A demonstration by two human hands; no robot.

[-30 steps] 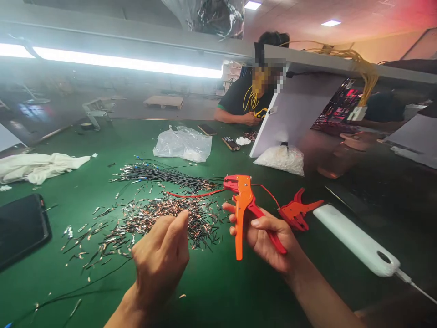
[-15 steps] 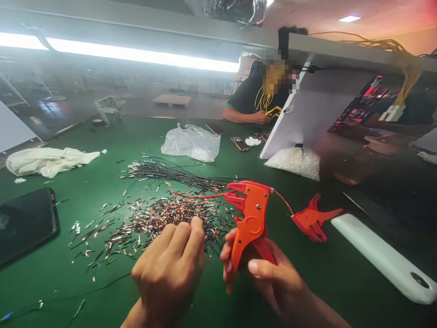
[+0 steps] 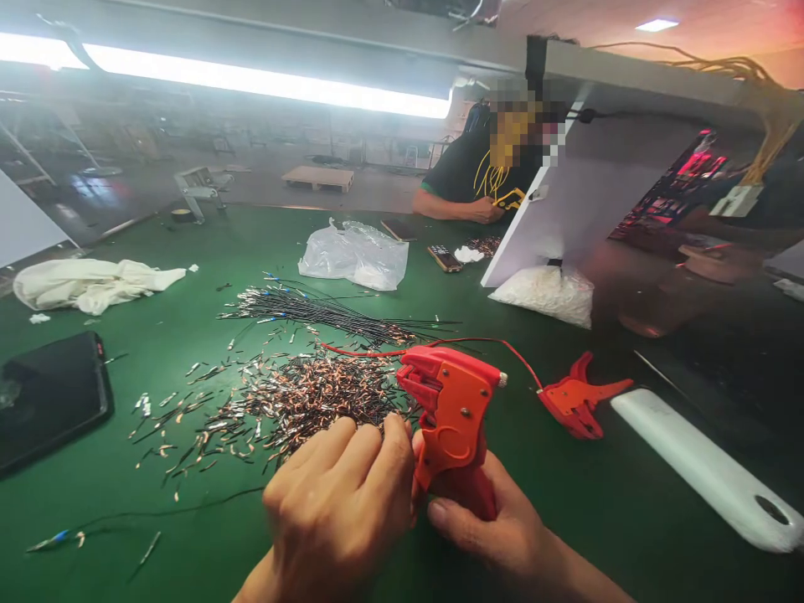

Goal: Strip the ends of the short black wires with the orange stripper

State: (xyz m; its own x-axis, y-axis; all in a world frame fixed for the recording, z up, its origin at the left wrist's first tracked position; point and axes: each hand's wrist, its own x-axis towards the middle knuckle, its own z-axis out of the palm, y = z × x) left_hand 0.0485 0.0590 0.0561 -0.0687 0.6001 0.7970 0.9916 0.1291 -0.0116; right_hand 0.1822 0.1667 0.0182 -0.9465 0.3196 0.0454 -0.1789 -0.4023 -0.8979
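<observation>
My right hand [image 3: 496,519] is wrapped round an orange and red wire stripper [image 3: 452,410], held upright with its jaws toward the left. Closed and seen from its back, my left hand [image 3: 345,494] is close against the stripper's left side. A thin black wire [image 3: 188,507] trails leftward from under this hand and ends in a blue-sleeved terminal; the fingertips' grip on it is hidden. Just beyond the hands lies a pile of short black wire scraps with bare copper [image 3: 320,389]. Behind the pile is a bundle of long black wires [image 3: 314,314].
A second orange wire stripper [image 3: 578,398] and a long white plastic bar [image 3: 703,469] lie at right. At left are a dark phone [image 3: 56,402] and a pale cloth [image 3: 94,285]. Plastic bags [image 3: 355,255] lie farther back. A co-worker [image 3: 465,176] sits across the green table.
My left hand has moved right, up against the stripper, and the black wire's blue end has slid right with it. The stripper sits slightly lower and its handles are squeezed closer together.
</observation>
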